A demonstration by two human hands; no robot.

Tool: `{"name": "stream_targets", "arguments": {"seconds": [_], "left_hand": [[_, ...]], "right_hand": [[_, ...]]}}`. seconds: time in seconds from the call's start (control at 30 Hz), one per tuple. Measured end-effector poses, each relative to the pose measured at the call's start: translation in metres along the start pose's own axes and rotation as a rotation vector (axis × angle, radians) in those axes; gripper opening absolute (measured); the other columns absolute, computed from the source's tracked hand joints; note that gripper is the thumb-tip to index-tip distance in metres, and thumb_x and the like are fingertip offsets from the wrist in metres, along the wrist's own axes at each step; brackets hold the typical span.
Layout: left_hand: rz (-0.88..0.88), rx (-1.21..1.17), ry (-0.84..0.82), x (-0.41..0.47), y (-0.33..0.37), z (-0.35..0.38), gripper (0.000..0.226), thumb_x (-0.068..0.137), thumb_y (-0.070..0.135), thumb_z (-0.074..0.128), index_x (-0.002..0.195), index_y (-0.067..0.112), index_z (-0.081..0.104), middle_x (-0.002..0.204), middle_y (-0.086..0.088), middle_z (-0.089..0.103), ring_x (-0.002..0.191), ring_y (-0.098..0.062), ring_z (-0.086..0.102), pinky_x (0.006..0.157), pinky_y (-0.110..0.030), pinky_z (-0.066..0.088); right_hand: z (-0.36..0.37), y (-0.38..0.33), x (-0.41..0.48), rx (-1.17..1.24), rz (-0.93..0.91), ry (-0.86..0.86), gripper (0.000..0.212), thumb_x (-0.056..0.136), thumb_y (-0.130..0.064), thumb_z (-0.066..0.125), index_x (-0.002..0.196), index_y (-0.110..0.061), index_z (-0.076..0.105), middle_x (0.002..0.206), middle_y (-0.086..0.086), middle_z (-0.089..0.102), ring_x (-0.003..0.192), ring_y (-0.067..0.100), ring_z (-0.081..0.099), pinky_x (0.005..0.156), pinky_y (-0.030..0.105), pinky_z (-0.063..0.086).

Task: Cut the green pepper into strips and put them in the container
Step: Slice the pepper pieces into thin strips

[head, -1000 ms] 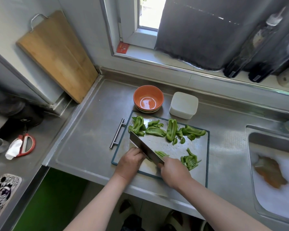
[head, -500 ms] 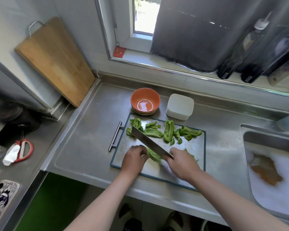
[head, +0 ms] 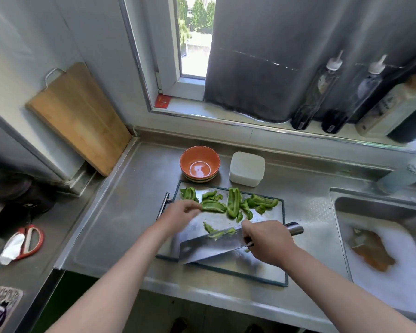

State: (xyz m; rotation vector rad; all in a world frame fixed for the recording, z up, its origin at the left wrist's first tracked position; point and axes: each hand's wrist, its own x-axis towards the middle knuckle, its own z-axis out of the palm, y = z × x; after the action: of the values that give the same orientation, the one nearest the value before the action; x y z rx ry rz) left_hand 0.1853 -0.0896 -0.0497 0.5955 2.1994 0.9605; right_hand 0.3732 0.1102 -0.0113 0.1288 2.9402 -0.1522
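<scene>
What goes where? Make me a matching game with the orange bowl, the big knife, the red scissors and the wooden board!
Things:
1. orange bowl
2. big knife
3. red scissors
4. wooden board

Places:
A. leaning on the wall
B. next to the white container
C. on the left counter
D. held by the right hand

Pairs: 1-B, 2-D, 3-C, 4-A.

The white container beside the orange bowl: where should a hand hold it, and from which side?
Probably from above, gripping the near and far walls. The container stands upright, squarish, with no handle showing; the bowl stands close on its left, so those walls are freer.
</scene>
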Motion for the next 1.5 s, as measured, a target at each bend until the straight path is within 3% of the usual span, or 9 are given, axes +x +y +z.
{"name": "stream_targets", "arguments": {"seconds": [0.13,0.43,0.57,0.73,0.83,0.97,1.27,1.4,1.5], "left_hand": [[0.069,0.077,-0.348,0.009,0.018,0.037,0.038,0.079,0.048,0.078,0.115,0.038,0.07,0.104,0.017,0.071,0.092,-0.002,0.066,0.087,-0.023,0.053],[0.077,0.161,-0.204,0.032,0.007,0.044,0.008,0.087,0.029,0.076,0.088,0.022,0.08,0.079,0.017,0.072,0.079,-0.001,0.065,0.072,-0.02,0.049],[0.041,0.068,-0.337,0.029,0.015,0.042,0.019,0.081,0.046,0.077,0.092,0.03,0.077,0.085,0.01,0.074,0.074,0.0,0.063,0.069,-0.019,0.05],[0.082,0.155,-0.332,0.028,0.007,0.041,0.004,0.085,0.032,0.076,0.087,0.03,0.078,0.085,0.013,0.075,0.081,-0.003,0.067,0.087,-0.032,0.057],[0.03,0.146,-0.215,0.027,-0.001,0.034,0.007,0.088,0.034,0.073,0.09,0.029,0.078,0.087,0.011,0.075,0.083,-0.008,0.069,0.083,-0.034,0.059],[0.007,0.107,-0.311,0.016,0.0,0.027,0.021,0.079,0.038,0.08,0.098,0.03,0.077,0.093,0.014,0.074,0.087,-0.003,0.069,0.072,-0.016,0.053],[-0.148,-0.021,0.016,0.012,-0.021,0.005,0.025,0.098,0.006,0.051,0.102,0.018,0.073,0.095,-0.002,0.073,0.066,-0.011,0.063,0.067,-0.03,0.055],[-0.081,0.206,-0.144,0.006,-0.007,0.038,0.052,0.089,0.02,0.071,0.138,0.022,0.055,0.125,0.003,0.057,0.102,-0.015,0.062,0.087,-0.022,0.049],[0.007,0.448,-0.176,0.006,0.011,0.069,0.062,0.079,0.021,0.077,0.136,0.022,0.054,0.129,-0.001,0.04,0.111,-0.022,0.055,0.092,-0.026,0.044]], "right_hand": [[0.001,0.001,0.004,-0.045,-0.076,0.067,0.031,0.066,-0.017,0.073,0.078,-0.025,0.045,0.058,-0.002,0.059,0.047,0.025,0.047,0.046,0.027,0.017],[0.002,0.011,0.0,-0.069,-0.044,0.026,0.05,0.037,-0.014,0.082,0.066,-0.026,0.044,0.042,-0.008,0.04,0.04,0.017,0.02,0.044,0.02,-0.004],[0.002,0.012,0.001,-0.062,-0.059,0.054,0.061,0.04,-0.013,0.081,0.071,-0.027,0.03,0.048,-0.009,0.024,0.039,0.018,0.021,0.043,0.02,-0.003],[0.001,0.01,0.0,-0.049,-0.002,-0.013,0.022,0.083,-0.014,0.059,0.089,-0.026,0.043,0.07,-0.004,0.047,0.062,0.025,0.045,0.052,0.032,0.027],[-0.003,0.011,-0.003,-0.055,0.015,-0.029,0.02,0.084,-0.015,0.057,0.09,-0.027,0.041,0.072,-0.003,0.05,0.065,0.026,0.047,0.053,0.032,0.027],[-0.008,0.013,0.0,-0.044,0.025,-0.038,0.018,0.083,-0.016,0.054,0.089,-0.027,0.042,0.075,0.0,0.056,0.067,0.026,0.05,0.054,0.03,0.032],[-0.008,0.04,-0.003,0.218,0.284,-0.076,0.01,0.079,-0.027,0.058,0.083,-0.031,0.051,0.081,-0.009,0.059,0.08,0.018,0.057,0.058,0.029,0.034],[-0.005,0.049,-0.009,0.425,0.47,-0.029,0.007,0.083,-0.036,0.06,0.085,-0.03,0.057,0.082,-0.009,0.065,0.078,0.015,0.059,0.057,0.028,0.036],[-0.001,0.053,-0.013,0.557,0.587,0.019,0.01,0.082,-0.036,0.062,0.082,-0.027,0.058,0.073,-0.006,0.066,0.072,0.015,0.061,0.057,0.029,0.038]]}}
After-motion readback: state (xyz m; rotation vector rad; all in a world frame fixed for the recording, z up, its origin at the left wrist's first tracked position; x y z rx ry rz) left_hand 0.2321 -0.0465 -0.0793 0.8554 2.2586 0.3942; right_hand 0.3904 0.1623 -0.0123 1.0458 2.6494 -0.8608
